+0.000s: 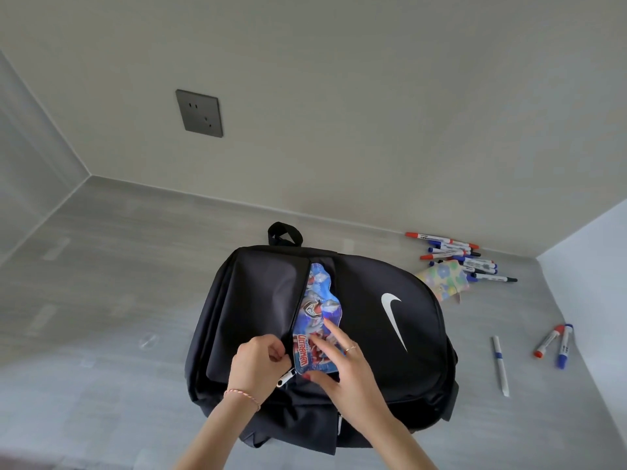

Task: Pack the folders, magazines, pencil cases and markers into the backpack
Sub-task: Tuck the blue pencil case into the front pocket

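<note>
So left hand (259,362) pinches pocket edge to keep it gaping | right hand (342,361) fingers straight, shoving case (314,320) into backpack (390,334)

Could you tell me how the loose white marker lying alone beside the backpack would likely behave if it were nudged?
The white marker is a slim round barrel lying flat on the smooth grey floor, so it would probably roll sideways. It looks light and rigid, so it should lift easily, though the glossy barrel may slip.
</note>
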